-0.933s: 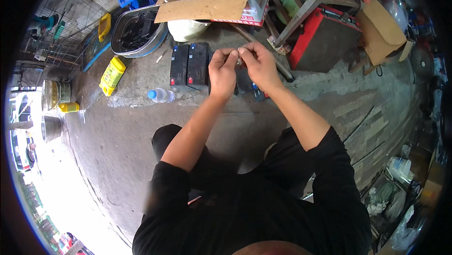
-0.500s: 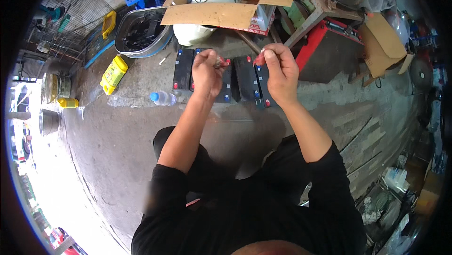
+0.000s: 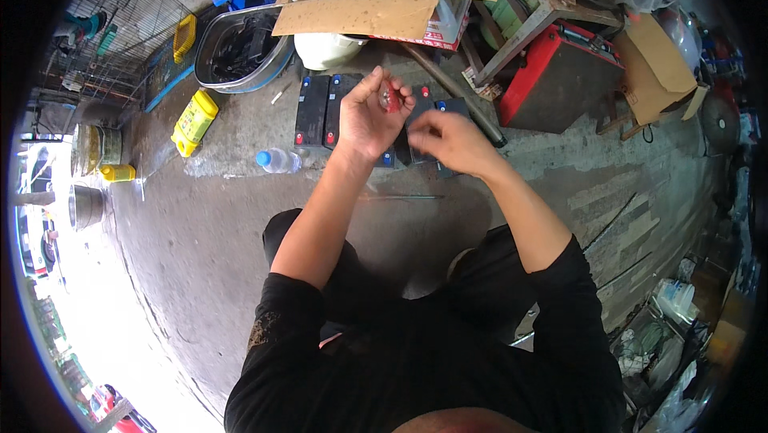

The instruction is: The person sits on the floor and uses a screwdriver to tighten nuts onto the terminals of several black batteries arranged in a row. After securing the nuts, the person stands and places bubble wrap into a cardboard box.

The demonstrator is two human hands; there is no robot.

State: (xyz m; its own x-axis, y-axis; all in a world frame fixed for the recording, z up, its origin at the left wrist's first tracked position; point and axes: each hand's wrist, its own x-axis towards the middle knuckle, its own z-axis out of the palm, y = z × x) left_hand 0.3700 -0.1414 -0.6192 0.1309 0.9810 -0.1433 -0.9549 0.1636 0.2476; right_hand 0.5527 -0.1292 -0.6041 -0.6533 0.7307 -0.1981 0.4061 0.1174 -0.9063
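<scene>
My left hand (image 3: 370, 119) is turned palm up, its fingers curled round a small red packet (image 3: 390, 99) with shiny bits showing. Lower and to the right, my right hand (image 3: 454, 142) hovers over black batteries with its fingers bent; motion smears them, so whether they hold anything cannot be told. Several black box-shaped batteries with red and blue terminal caps stand side by side on the floor under both hands. One battery (image 3: 310, 113) at the left end shows plainly, while my hands partly cover those further right.
A water bottle with a blue cap (image 3: 278, 162) lies left of the batteries, beyond it a yellow jug (image 3: 194, 123). Behind stand a metal tub of dark parts (image 3: 210, 81) and a cardboard box (image 3: 360, 19). A dark bar (image 3: 460, 101) and a red-edged case (image 3: 560, 77) lie right.
My right hand has dropped down and left from its raised pinch on something red. My left hand has moved slightly right and turned palm up, exposing the red packet.
</scene>
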